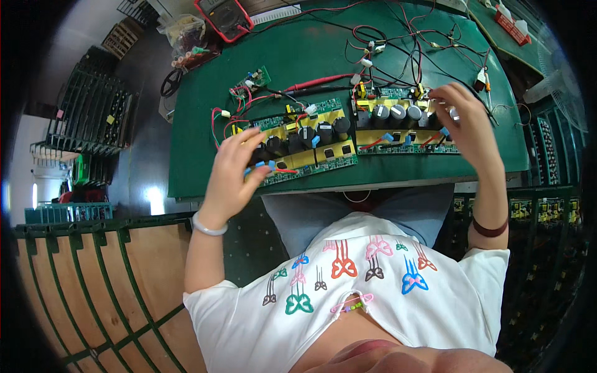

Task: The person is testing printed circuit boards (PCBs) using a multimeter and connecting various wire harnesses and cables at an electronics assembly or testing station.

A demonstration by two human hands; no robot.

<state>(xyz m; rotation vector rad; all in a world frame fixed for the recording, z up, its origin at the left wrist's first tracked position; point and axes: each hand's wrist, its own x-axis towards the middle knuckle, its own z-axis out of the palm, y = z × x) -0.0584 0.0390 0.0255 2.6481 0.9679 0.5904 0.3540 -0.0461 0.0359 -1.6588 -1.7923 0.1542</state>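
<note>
Two green circuit boards with black capacitors and yellow strips lie side by side on a green table (205, 112). My left hand (233, 171) rests its fingers on the near left corner of the left board (298, 140), by small blue parts. My right hand (466, 121) is on the right end of the right board (398, 121), fingers curled around a capacitor there. Red and black wires run from both boards toward the back of the table.
A red-cased meter (224, 17) and a clear bag of parts (186, 37) sit at the back left. A small green board (252, 81) lies behind the left board. Dark slotted racks (87, 105) stand left; wooden panels (93, 280) lie near left.
</note>
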